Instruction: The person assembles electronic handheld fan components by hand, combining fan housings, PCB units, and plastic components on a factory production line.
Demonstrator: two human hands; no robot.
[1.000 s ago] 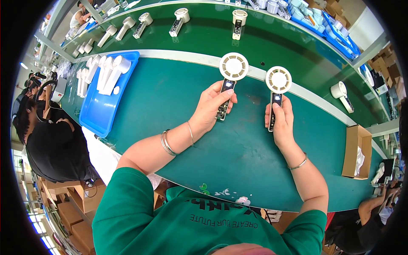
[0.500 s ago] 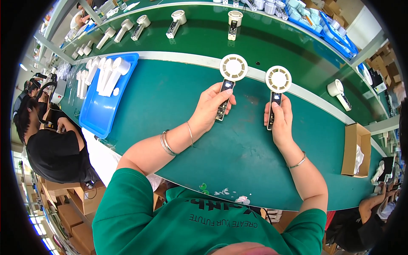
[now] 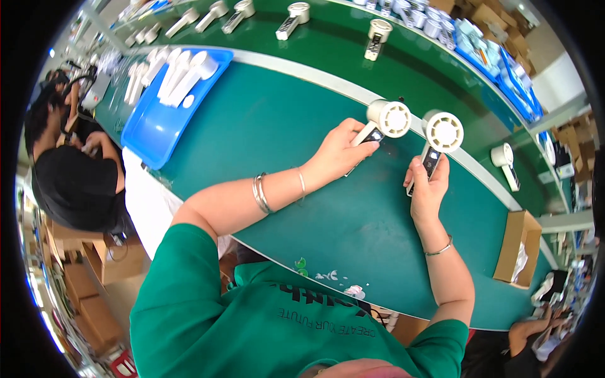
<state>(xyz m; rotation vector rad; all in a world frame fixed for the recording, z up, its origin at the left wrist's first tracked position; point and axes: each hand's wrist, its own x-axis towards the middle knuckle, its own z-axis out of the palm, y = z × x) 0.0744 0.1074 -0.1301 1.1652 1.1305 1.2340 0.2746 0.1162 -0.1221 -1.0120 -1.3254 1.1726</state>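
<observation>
Currently holding two white handheld fans, one per hand, above the green tabletop (image 3: pixel 302 227), near its far edge. Gripping the left fan (image 3: pixel 384 118) by its handle with the left hand (image 3: pixel 340 151), fingers wrapped round behind and thumb across the front, just below a dark panel with a small white glow. Cannot make out most of the left fingertips, hidden behind the handle. Gripping the right fan (image 3: pixel 442 133) likewise with the right hand (image 3: pixel 430 189), fingers closed about the lower handle, below a similar glowing panel. Near each other but apart, both slotted round heads. On both wrists, silver bangles (image 3: pixel 260 193). Beyond, on the green shelf (image 3: pixel 334 63), more fans (image 3: pixel 294 21) in a spaced row, plus a lone fan (image 3: pixel 503 155) toward the right. To the left, a blue tray (image 3: pixel 148 132) with white fan bodies (image 3: pixel 195 72) bunched at its far end. To the right, an open cardboard box (image 3: pixel 509 246) with crumpled white wrapping (image 3: pixel 520 260) inside. Past the left edge, a person in a black top (image 3: pixel 75 183).
</observation>
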